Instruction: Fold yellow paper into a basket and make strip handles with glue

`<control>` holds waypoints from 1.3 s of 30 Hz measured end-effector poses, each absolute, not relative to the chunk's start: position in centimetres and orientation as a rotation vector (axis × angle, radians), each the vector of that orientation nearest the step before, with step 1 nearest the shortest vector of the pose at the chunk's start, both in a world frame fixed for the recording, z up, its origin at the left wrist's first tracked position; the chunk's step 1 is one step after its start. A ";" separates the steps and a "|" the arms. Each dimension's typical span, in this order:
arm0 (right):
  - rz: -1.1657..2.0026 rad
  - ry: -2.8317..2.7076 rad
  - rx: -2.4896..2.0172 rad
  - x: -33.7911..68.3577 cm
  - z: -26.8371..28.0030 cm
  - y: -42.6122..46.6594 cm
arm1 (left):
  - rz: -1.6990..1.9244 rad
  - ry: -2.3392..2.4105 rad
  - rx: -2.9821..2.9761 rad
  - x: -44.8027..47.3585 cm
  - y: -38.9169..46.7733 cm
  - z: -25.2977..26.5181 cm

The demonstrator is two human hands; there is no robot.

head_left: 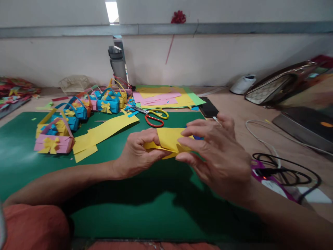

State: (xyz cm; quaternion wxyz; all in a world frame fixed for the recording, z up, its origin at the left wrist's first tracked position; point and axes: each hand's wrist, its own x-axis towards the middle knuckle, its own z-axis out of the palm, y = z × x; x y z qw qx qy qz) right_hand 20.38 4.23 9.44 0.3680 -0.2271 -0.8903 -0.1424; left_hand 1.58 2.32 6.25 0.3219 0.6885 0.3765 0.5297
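Nearest is orange cloth (33, 227). Beyond, the left hand (137, 151) pinches yellow paper (170, 137), seemingly steadying it; the right hand's (221, 156) fingers spread over its other end, grip unclear. Scissors (146, 112) lie past the fingertips, probably for easy reach.

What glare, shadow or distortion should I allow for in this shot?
Head view: pale glare on the left of the green mat; head view: dark shadow below the folded yellow paper; head view: the bright wall gap looks washed out, and the bag towards the right edge seems stretched.
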 end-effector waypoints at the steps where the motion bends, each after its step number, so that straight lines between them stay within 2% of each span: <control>1: -0.420 -2.290 -0.586 20.4 9.1 4.0 | 1.383 1.009 1.788 1.6 2.3 6.2; 9: -0.615 -2.233 -0.575 20.1 8.0 3.4 | 1.360 1.074 1.721 2.0 2.0 5.7; 23: -0.531 -2.199 -0.581 20.0 7.3 3.7 | 1.291 1.028 1.663 1.7 2.0 6.0; 35: -0.547 -2.209 -0.578 20.1 7.0 3.5 | 1.157 0.936 1.186 1.8 1.6 5.8; 39: -0.516 -2.210 -0.582 20.0 6.9 3.5 | 1.191 0.911 1.193 1.9 1.6 5.8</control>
